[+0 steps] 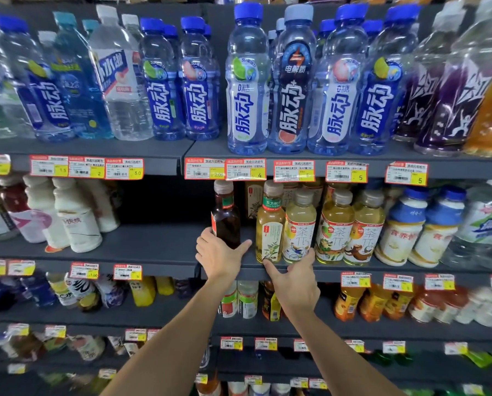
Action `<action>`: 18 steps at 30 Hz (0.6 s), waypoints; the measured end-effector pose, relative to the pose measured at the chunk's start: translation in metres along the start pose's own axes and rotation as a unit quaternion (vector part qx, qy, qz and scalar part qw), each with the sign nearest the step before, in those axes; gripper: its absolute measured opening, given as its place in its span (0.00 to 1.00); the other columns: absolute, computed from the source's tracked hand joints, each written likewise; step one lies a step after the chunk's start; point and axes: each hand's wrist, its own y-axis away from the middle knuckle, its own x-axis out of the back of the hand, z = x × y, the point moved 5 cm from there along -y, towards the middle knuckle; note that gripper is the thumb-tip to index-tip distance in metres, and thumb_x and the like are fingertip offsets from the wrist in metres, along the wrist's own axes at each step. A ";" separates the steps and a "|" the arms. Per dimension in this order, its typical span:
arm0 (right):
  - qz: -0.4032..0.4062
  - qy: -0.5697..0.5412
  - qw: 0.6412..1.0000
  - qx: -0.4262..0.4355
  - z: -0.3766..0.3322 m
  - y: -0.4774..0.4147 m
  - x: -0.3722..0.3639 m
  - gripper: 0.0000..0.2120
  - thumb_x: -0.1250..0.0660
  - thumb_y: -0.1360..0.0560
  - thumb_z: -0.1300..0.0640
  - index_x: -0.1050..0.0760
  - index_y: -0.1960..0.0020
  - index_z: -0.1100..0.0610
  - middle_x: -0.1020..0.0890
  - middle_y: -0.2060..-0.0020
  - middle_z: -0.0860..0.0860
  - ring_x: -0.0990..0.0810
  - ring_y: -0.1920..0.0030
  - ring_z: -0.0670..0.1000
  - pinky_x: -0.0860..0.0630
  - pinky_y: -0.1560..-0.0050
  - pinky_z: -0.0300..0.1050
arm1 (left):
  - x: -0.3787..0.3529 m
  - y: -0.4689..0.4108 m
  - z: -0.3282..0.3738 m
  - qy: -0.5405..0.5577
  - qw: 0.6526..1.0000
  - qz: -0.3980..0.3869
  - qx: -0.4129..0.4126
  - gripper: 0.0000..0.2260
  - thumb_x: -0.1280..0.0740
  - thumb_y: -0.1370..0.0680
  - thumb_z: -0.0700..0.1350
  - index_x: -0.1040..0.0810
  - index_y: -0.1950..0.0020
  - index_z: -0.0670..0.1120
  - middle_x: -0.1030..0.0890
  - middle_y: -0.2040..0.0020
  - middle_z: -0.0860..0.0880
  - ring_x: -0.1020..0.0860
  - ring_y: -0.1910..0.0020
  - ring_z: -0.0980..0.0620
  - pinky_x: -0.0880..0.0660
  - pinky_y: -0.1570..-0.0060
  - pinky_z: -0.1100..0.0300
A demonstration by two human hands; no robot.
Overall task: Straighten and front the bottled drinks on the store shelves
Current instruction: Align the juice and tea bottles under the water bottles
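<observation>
A dark brown tea bottle [226, 212] stands on the middle shelf [159, 244], and my left hand [219, 254] is wrapped around its base. Just right of it stands a pale yellow tea bottle with a green neck band [270, 224]. My right hand [293, 277] reaches under the base of this bottle and of the neighbouring yellow tea bottle [299, 227], thumb and fingers spread, touching their bottoms at the shelf edge. More yellow tea bottles [350, 227] stand in a row further right.
Blue sports drink bottles [293, 81] fill the top shelf. White milk drink bottles [76, 215] lean at the middle shelf's left, beside a dark gap. Blue-capped white bottles [422, 227] stand at right. Price tags [244, 168] line the shelf edges; lower shelves hold assorted drinks.
</observation>
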 end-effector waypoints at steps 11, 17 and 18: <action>0.002 -0.024 1.000 0.012 0.002 0.003 0.004 0.55 0.27 0.33 0.31 0.52 0.20 0.54 0.18 0.50 0.48 0.18 0.45 0.53 0.20 0.47 0.55 | 0.008 -0.022 -0.020 0.080 0.979 -0.175 -0.073 0.28 0.19 0.32 0.47 0.27 0.36 0.51 0.28 0.39 0.51 0.27 0.39 0.52 0.29 0.36 0.54; 0.013 -0.033 0.999 0.020 0.004 -0.002 0.010 0.52 0.30 0.30 0.32 0.50 0.19 0.56 0.20 0.63 0.42 0.19 0.56 0.47 0.22 0.53 0.50 | 0.007 -0.014 -0.022 0.124 0.971 -0.195 -0.065 0.37 0.22 0.28 0.42 0.37 0.24 0.47 0.25 0.33 0.52 0.27 0.34 0.54 0.30 0.32 0.57; 0.018 -0.036 0.999 0.025 0.006 -0.003 0.012 0.50 0.30 0.28 0.34 0.49 0.19 0.58 0.20 0.66 0.42 0.20 0.60 0.43 0.22 0.56 0.49 | 0.006 -0.011 -0.022 0.129 0.971 -0.190 -0.068 0.37 0.21 0.29 0.43 0.36 0.25 0.48 0.25 0.35 0.54 0.26 0.36 0.55 0.30 0.33 0.58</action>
